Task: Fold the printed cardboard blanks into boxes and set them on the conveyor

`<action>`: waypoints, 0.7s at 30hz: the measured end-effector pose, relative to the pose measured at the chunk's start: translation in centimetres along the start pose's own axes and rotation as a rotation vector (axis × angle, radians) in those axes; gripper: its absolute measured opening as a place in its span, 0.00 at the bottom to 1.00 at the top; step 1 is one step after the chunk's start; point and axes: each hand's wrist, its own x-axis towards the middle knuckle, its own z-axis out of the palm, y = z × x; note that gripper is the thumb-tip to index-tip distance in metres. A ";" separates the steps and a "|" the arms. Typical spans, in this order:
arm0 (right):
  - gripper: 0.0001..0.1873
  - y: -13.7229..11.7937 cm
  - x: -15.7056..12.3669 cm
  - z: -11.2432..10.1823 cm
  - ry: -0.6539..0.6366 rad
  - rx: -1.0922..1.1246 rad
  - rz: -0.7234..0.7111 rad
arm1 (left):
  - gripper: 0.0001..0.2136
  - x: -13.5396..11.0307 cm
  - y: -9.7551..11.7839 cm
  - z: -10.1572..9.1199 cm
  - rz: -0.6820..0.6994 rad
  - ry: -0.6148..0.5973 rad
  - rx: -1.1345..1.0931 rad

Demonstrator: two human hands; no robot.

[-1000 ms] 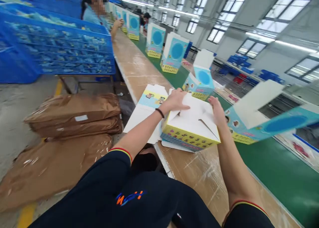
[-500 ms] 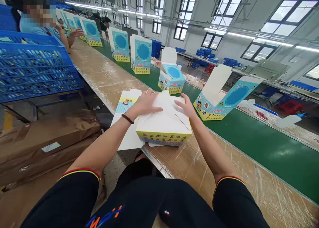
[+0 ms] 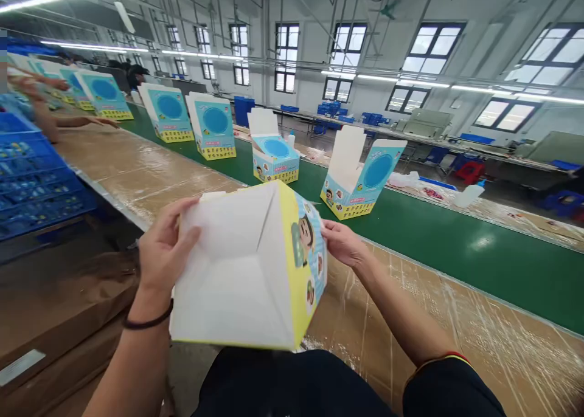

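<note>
I hold a folded cardboard box [image 3: 241,271] up in front of me, its white bottom flaps facing me and its printed yellow-and-blue side turned right. My left hand [image 3: 162,253] grips the box's left edge, fingers curled over it. On the right side, my right hand [image 3: 342,244] holds the printed face with its fingers closed on it. The box is lifted off the taped brown worktable [image 3: 410,320].
A green conveyor belt [image 3: 456,247] runs past the table with several open printed boxes [image 3: 356,177] standing on it. Blue crates [image 3: 31,180] sit at the left, brown wrapped bundles [image 3: 50,320] below them. Another person's arms [image 3: 50,122] reach in at far left.
The box lay on the table under both my palms; now it is raised and tipped up, bottom toward me. My view has swung right along the belt.
</note>
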 end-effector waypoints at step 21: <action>0.11 -10.5 -11.8 -24.9 1.207 -1.739 0.025 | 0.29 -0.6 -11.0 -1.9 -0.563 -0.316 1.061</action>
